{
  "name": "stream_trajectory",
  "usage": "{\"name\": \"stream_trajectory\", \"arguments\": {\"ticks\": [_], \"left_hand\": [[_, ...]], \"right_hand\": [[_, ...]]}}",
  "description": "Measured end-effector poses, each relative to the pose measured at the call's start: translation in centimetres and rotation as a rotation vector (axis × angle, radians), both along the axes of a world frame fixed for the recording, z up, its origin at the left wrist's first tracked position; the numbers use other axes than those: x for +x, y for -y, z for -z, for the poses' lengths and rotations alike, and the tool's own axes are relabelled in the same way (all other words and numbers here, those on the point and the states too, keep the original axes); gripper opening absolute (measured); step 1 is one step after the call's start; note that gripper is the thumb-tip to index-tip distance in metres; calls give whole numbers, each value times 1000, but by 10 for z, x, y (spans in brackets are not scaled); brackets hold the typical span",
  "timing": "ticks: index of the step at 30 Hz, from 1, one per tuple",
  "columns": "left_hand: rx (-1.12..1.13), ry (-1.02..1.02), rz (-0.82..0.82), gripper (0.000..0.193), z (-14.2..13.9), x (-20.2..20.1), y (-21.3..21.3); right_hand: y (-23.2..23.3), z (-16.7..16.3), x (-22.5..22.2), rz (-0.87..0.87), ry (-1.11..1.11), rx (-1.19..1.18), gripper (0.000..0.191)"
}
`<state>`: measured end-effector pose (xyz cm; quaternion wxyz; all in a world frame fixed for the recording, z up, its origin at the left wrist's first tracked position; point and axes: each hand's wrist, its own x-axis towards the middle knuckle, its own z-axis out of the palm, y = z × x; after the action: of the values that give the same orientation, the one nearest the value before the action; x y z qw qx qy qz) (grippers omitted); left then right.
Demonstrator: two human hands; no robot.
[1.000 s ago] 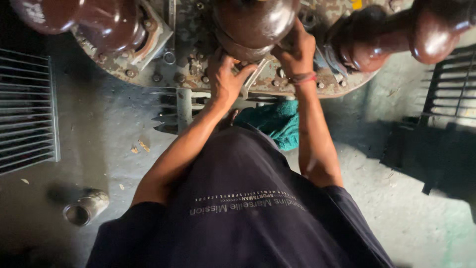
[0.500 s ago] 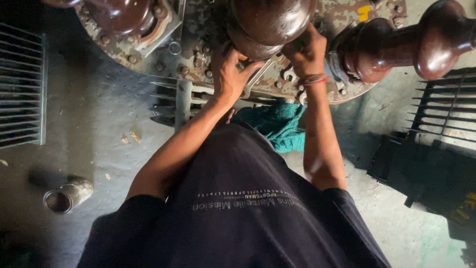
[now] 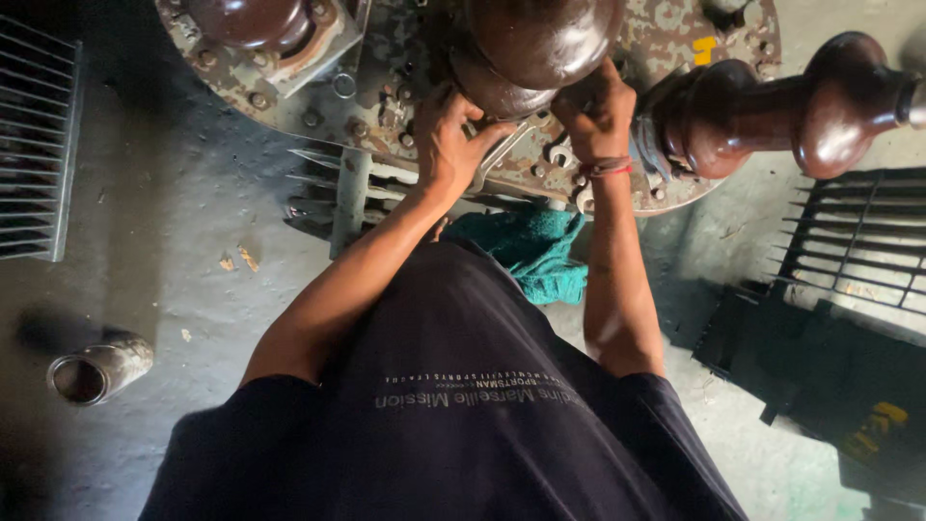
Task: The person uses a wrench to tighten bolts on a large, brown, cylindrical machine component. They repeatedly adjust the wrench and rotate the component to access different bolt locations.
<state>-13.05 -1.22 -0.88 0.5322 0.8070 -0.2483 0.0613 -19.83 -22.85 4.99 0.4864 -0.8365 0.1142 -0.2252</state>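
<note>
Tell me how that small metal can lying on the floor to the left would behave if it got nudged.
The metal can lies on its side on the concrete floor, so it would probably roll rather than slide. Its open mouth looks empty, which suggests it is light and easily kicked away. Its dull, grimy surface seems unlikely to be slippery, though that is hard to judge from here.

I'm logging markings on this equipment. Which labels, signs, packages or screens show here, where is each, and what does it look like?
Yellow mark: a small blocky painted patch on the round metal cover plate, upper right, beside the brown insulator.
Yellow marking: faint, on the dark casing at lower right.
White print: lines across the person's dark shirt.
No packages or screens.
</note>
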Motion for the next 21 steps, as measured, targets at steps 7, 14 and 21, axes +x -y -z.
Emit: {"name": "stream_trajectory", "arguments": {"ticks": [7, 14, 21], "left_hand": [[-115, -149, 21, 62, 21, -7, 17], [48, -45, -43, 51, 4, -12, 11], [-161, -77, -28, 59, -16, -12, 12]], "right_hand": [[-1, 11, -2, -65, 46, 195, 42], [-2, 18, -4, -5, 119, 62, 51], [9, 22, -7, 13, 90, -9, 56]]}}
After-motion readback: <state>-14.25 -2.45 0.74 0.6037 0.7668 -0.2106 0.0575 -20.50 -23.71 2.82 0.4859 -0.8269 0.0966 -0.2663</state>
